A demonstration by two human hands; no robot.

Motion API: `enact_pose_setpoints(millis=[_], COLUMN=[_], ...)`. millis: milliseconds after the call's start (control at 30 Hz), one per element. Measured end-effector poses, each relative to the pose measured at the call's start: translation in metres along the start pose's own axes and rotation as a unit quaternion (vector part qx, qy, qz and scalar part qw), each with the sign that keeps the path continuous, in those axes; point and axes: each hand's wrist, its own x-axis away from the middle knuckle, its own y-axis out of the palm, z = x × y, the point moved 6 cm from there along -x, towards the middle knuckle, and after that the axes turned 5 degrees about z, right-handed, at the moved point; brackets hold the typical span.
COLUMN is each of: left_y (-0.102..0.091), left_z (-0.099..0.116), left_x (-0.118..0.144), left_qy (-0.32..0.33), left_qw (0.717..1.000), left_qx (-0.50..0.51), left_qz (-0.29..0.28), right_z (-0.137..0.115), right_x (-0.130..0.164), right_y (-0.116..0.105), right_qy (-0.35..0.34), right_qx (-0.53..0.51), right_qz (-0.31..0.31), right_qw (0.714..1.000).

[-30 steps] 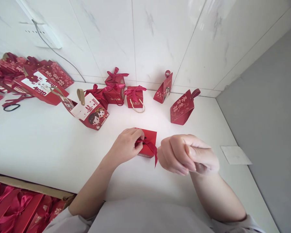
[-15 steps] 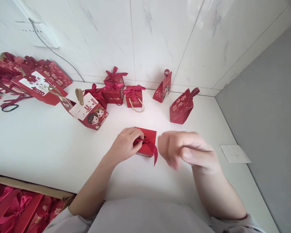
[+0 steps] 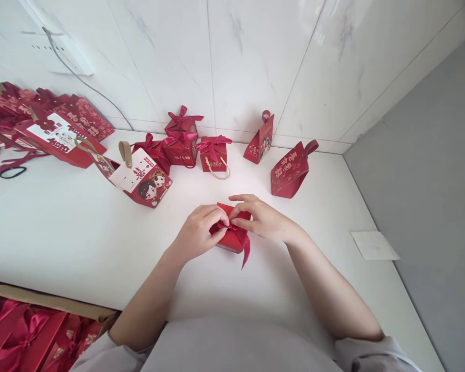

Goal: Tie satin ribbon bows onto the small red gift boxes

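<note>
A small red gift box rests on the white table in front of me. Across its top runs a dark red ribbon, one tail hanging over the near right side. My left hand covers the box's left part, thumb and forefinger pinched on the ribbon near the middle. From the right, my right hand reaches over the box; its thumb and forefinger close on the ribbon at the same spot, while other fingers stretch out. The fingertips hide the ribbon's knot or loop.
Behind stand several red boxes with bows, such as one with a rope handle. Handled boxes stand at right and left. Scissors lie far left. A carton of beribboned boxes is at lower left. White paper lies right.
My right hand has moved left from beside the box onto the ribbon at its top. My left hand keeps its pinch, and the box has hardly moved.
</note>
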Motion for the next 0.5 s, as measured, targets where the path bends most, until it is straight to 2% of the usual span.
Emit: enact_pose_setpoints(millis=[133, 300, 500], left_y=[-0.0012, -0.0009, -0.0018], left_z=[0.0007, 0.0005, -0.0016], left_x=[0.0010, 0.0005, 0.0008], left_qy=[0.020, 0.027, 0.002], left_qw=[1.000, 0.999, 1.000], left_qx=[-0.012, -0.018, -0.016], left_qz=[0.010, 0.008, 0.021], right_z=[0.0001, 0.0015, 0.0000], right_x=[-0.0022, -0.0049, -0.0059], right_y=[0.0000, 0.0045, 0.0040], right_qy=[-0.003, -0.011, -0.025], right_qx=[-0.027, -0.071, -0.095], right_qz=[0.007, -0.017, -0.015], right_qw=[1.000, 0.997, 0.995])
